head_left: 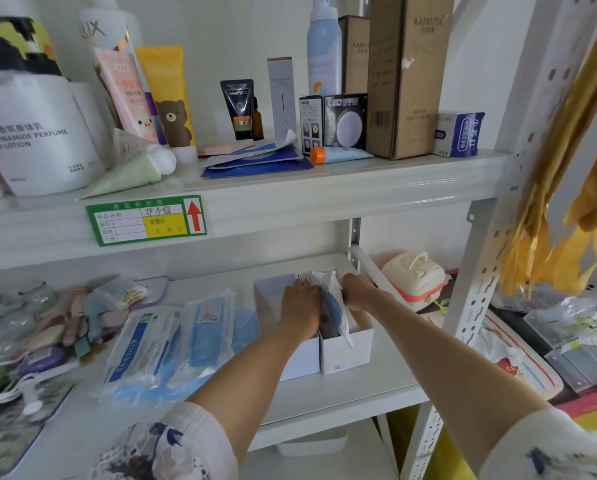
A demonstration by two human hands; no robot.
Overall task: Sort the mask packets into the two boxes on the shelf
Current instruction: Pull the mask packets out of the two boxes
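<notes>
A green price label (pixel 146 224) is stuck to the upper shelf edge (pixel 324 199); tubes, cartons and what seems a lotion bottle (pixel 34 133) are stood above.

Left hand (pixel 300 306) fingertips hidden inside the boxes (pixel 345 351), box contents mostly covered, lotion bottle (pixel 30 133) cut off left, loose mask packets (pixel 172 341) blurred

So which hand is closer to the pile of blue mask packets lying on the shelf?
Left. The left hand is over the left box, which stands just right of the mask packets. The right hand is farther right, at the right box.
</notes>
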